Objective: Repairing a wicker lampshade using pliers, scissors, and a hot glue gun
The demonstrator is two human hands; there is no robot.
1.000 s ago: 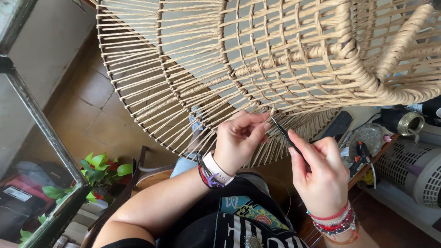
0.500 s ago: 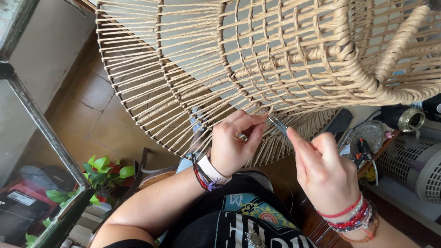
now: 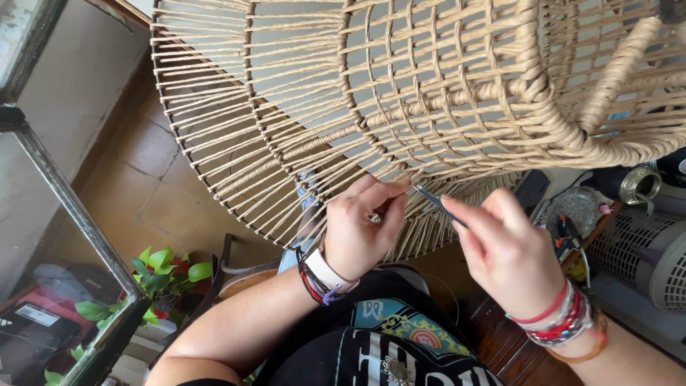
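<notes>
A large woven frame (image 3: 400,107) of tan cord wound over dark metal rings fills the upper view. My left hand (image 3: 361,229) pinches the cord at the frame's lower edge, thumb and fingers closed on a strand. My right hand (image 3: 504,250) holds a thin dark metal tool (image 3: 436,204) whose tip points at the same spot on the weave. Both wrists carry bracelets; the left one also has a watch with a pale strap.
A glass-topped cabinet (image 3: 64,214) stands at the left with a green potted plant (image 3: 161,275) beside it. At the right are a white perforated appliance (image 3: 639,257), small tools (image 3: 568,232) and a metal ring (image 3: 639,184) on a surface. Brown tiled floor lies below the frame.
Both hands have shifted slightly while working the same spot on the weave. My left fingers have closed tighter on the cord, and the tool tip stays at the frame's edge.
</notes>
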